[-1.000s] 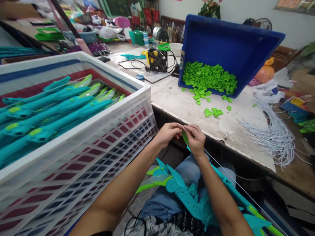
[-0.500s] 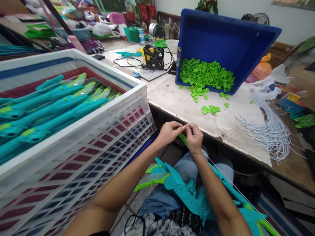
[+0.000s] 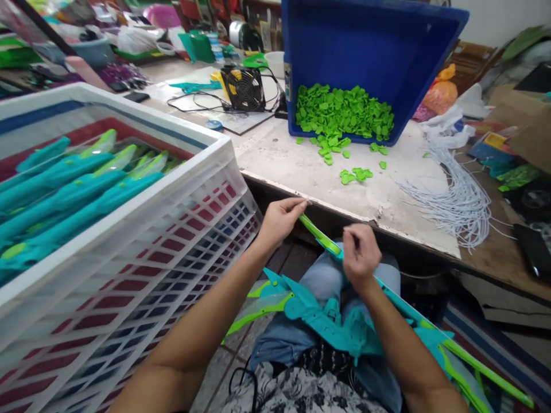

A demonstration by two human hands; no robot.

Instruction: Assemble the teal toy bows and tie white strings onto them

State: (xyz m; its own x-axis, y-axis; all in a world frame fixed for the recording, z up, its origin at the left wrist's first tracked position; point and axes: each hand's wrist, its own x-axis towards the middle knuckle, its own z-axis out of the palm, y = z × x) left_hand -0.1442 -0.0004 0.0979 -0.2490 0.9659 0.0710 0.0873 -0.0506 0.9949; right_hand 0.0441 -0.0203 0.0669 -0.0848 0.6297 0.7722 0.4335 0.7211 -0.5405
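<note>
Across my lap lies a teal and green plastic toy bow [image 3: 331,330], with one slim limb [image 3: 322,236] slanting up between my hands. At that limb's green tip, the thumb and forefinger of my left hand [image 3: 279,221] are pinched together on what looks like the end of a thin white string. My right hand [image 3: 361,250] is closed farther down, over the limb, fingers curled; whatever is in it is hidden. A white crate [image 3: 215,149] at the left holds several teal bow pieces [image 3: 81,195] with green parts.
A tipped blue bin [image 3: 370,46] on the table [image 3: 275,152] spills small green plastic pieces [image 3: 344,112]. White strings [image 3: 465,201] lie in a bundle at the right. Behind are a black fan [image 3: 243,89] and cables. The table's edge runs just past my hands.
My hands, fingertips together before, have moved apart: the right has drawn back to the right, and the left stays by the limb's tip. The view has shifted to the right and down.
</note>
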